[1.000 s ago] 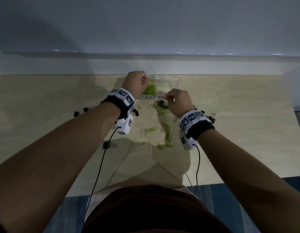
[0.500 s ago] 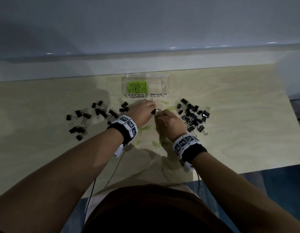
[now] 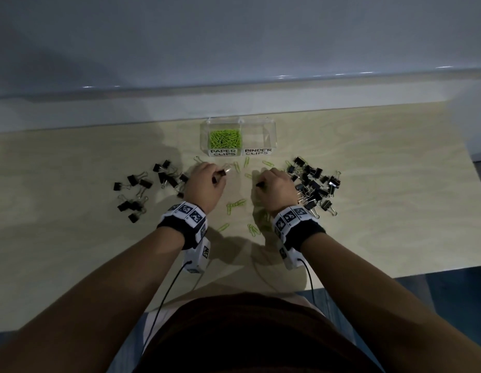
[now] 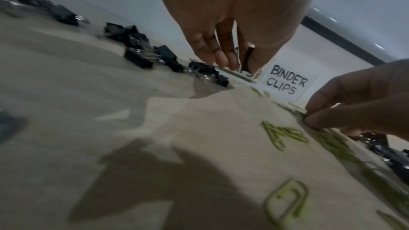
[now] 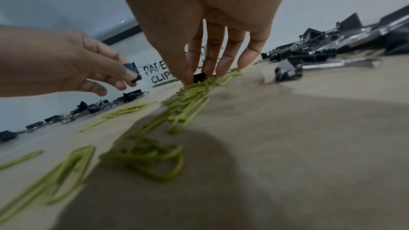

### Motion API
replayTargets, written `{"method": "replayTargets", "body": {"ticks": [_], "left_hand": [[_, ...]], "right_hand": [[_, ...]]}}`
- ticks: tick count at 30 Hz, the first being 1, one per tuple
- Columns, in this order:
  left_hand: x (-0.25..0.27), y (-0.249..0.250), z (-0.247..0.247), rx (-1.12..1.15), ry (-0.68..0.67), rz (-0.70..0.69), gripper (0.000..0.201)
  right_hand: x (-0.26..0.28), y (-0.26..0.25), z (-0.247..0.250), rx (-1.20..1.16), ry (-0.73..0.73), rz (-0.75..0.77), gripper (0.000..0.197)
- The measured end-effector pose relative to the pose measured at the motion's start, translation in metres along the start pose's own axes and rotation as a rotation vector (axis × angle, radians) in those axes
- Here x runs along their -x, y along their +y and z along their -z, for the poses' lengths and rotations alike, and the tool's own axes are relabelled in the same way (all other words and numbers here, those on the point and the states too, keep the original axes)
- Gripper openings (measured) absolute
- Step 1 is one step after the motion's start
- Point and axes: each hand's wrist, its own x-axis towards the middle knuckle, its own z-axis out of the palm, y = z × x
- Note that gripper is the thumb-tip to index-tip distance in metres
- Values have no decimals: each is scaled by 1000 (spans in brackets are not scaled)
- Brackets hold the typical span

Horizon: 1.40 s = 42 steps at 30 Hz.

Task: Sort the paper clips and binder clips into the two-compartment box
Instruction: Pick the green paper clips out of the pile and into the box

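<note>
While both hands hover low over the pale wood-grain table (image 3: 368, 238), each has its fingers curled round a small black binder clip. The left hand (image 3: 204, 185) pinches one binder clip (image 5: 132, 72) between thumb and fingertips, its thin wire loops sticking out toward the box, lifted clear of the tabletop. The right hand (image 3: 273, 191) points its fingers down and nips a second black clip (image 5: 199, 77) that sits on a heap of thin, bent-wire green paper clips (image 5: 190, 97). Beyond both hands stands the clear plastic two-compartment box (image 3: 271, 130): the half ahead of the left hand, marked PAPER CLIPS, holds a tangle of bright green clips (image 3: 224, 138), while the half ahead of the right hand, marked BINDER CLIPS, looks bare. Between the hands and back toward the wrists, loose green paper clips (image 3: 235, 205) lie flat and scattered. Outboard of the left hand is a spread of black binder clips (image 3: 142, 189) with folded, wedge-shaped bodies and shiny metal handles; outboard of the right hand is a denser pile of the same (image 3: 314, 187), touching one another.
</note>
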Motion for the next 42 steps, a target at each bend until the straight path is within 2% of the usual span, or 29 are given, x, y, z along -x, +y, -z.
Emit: {"method": "replayTargets", "body": {"ticks": [3, 6, 8, 11, 14, 17, 22, 25, 27, 31, 33, 35, 38, 42], "left_hand": [[2, -11, 8, -97, 41, 24, 23], [1, -2, 11, -169, 18, -95, 29], [-3, 11, 7, -180, -93, -204, 34], [-15, 28, -6, -221, -272, -276, 47], [-22, 39, -16, -277, -337, -261, 54], [-18, 41, -22, -354, -382, -250, 48], [20, 25, -18, -357, -394, -429, 45], [39, 11, -9, -271, -436, -492, 37], [47, 0, -5, -240, -423, -517, 42], [64, -16, 9, -162, -418, -364, 65], [71, -20, 14, -92, -421, -270, 73], [75, -24, 16, -33, -421, -198, 72], [75, -24, 10, 41, -384, -93, 64], [66, -11, -2, 137, -312, 11, 55]], "right_hand": [[2, -2, 5, -80, -20, 27, 8], [6, 0, 17, -261, 24, 6, 9], [8, 10, 29, -314, 111, -40, 8], [6, 38, 46, -232, 233, -115, 8], [1, 57, 57, -51, 151, -182, 12], [-5, 53, 57, 70, 102, -88, 16], [-20, 23, 34, 116, -38, 154, 27], [-21, 9, 18, 207, -141, 135, 40], [-15, 3, 14, 261, -213, 100, 48], [17, -6, 5, 231, -224, 202, 57], [34, -6, 1, 138, -220, 281, 44], [46, 3, 3, 64, -214, 357, 38], [57, 22, 21, -14, -225, 286, 54], [66, 31, 33, 124, -418, 163, 92]]}}
